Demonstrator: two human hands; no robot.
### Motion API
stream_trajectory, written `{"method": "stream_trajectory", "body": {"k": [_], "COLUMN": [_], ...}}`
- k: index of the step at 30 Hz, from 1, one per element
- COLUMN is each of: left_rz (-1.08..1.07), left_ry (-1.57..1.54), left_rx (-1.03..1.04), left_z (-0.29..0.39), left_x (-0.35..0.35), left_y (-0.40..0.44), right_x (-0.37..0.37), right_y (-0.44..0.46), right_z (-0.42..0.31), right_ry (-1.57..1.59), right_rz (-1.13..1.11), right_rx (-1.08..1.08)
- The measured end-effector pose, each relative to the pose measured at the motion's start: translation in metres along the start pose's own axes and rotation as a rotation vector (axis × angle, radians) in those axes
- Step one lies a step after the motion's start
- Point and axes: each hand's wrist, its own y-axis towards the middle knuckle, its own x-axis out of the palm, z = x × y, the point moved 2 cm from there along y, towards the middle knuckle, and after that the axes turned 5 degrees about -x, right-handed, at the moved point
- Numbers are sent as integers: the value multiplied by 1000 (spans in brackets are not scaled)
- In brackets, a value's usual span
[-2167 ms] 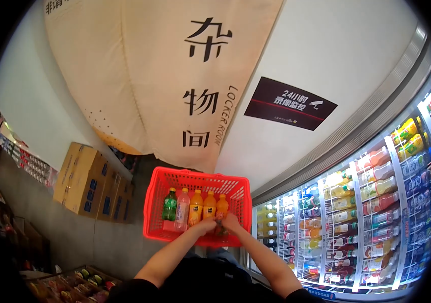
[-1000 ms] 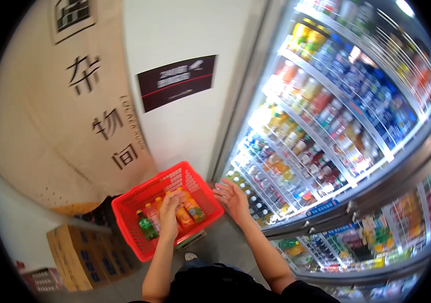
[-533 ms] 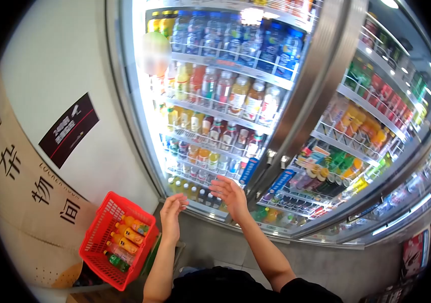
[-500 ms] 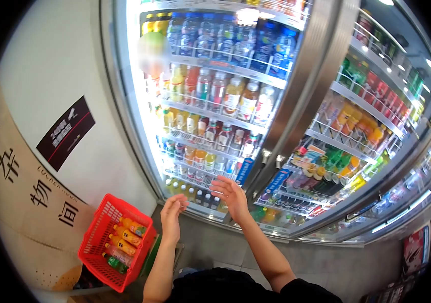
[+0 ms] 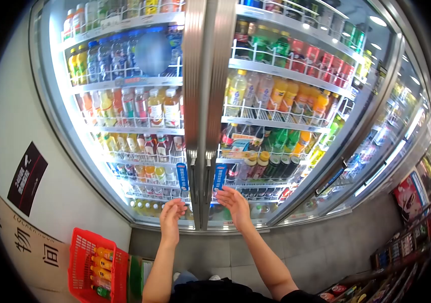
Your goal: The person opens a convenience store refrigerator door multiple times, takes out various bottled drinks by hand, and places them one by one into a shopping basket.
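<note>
In front of a glass-door drinks fridge, both my hands are raised with palms facing each other, and nothing shows in either. My left hand point(image 5: 171, 217) is open, its fingers loosely bent, before the lower part of the left fridge door point(image 5: 191, 111). To its right, my right hand point(image 5: 234, 206) is open with fingers spread, just below the blue label point(image 5: 219, 177) on the right fridge door point(image 5: 220, 101). Dark door handles point(image 5: 207, 177) stand between and above the hands; I cannot see any contact. Behind the glass are shelves of bottles and cans.
A red basket point(image 5: 74, 265) with several orange bottles point(image 5: 102, 263) and a green bottle point(image 5: 101, 291) stands at lower left beside the wall. A dark sign point(image 5: 27, 178) is on that wall. More fridge doors point(image 5: 377, 146) continue right, and a product rack point(image 5: 402, 252) stands at lower right.
My view has turned right, so the fridge doors and basket sit further left in it. Both hands stay raised and apart, now before the meeting edges of the two doors.
</note>
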Motion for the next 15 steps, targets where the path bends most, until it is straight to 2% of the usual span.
{"method": "stream_trajectory", "body": {"k": [5, 10, 15], "left_rz": [-96, -103, -101], "left_ry": [41, 60, 46], "left_rx": [-1, -50, -57], "left_z": [12, 18, 30], "left_x": [24, 23, 1], "left_y": [29, 38, 47], "right_x": [-15, -6, 4], "right_y": [4, 19, 59], "right_z": [-11, -5, 20], "right_ry": [-39, -56, -344], "right_rz": [103, 152, 243], "right_rx": [-106, -113, -94]}}
